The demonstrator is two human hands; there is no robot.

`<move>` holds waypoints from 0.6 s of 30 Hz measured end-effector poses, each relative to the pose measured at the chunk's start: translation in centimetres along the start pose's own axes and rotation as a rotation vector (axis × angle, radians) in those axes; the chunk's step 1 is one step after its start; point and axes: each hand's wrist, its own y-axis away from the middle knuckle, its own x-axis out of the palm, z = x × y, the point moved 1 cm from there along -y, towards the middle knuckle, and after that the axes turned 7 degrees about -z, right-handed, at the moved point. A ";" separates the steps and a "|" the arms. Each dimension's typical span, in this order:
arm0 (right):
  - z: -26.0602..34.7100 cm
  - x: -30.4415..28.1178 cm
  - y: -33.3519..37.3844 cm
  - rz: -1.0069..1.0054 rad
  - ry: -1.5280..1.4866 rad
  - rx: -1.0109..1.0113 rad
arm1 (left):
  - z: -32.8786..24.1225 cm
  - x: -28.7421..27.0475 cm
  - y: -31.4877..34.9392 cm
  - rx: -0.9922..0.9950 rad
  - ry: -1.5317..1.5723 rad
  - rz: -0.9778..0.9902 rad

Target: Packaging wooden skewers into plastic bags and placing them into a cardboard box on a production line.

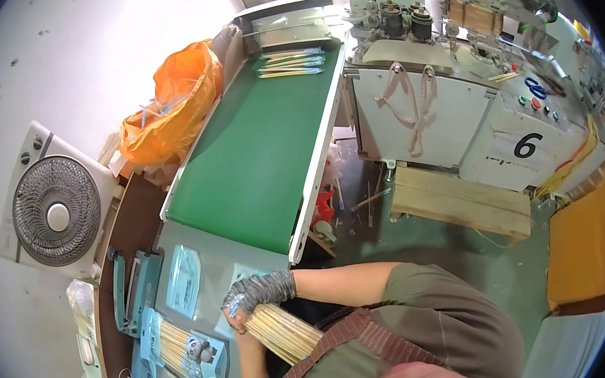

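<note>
At lower centre, the gloved right hand (260, 291) is gripping the upper end of the stick bundle (285, 333); whether the left hand (236, 321) is grasping, I cannot tell. Supporting both ends should be keeping everything aligned.

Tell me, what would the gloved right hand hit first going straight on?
The right hand would probably meet the blue packet to its left on the table, or pass above it; height is unclear.

An olive shirt (467, 308), striped brown straps (363, 327) and a grey glove (265, 289) are worn.
</note>
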 end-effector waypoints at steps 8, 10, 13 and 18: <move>-5.1 -3.2 -0.3 -0.151 -0.201 0.188 | -11.5 -7.2 -10.5 -1.131 1.223 -0.140; -7.5 -4.4 -0.3 -0.228 -0.304 0.273 | -10.9 -8.7 -10.9 -1.109 1.090 0.087; -7.2 -4.1 0.0 -0.382 -0.313 0.379 | -12.4 -8.3 -10.5 -0.983 0.691 -0.134; -10.2 -6.1 -1.9 -0.478 0.102 0.259 | -16.5 -9.3 -12.4 -0.414 -0.033 -0.348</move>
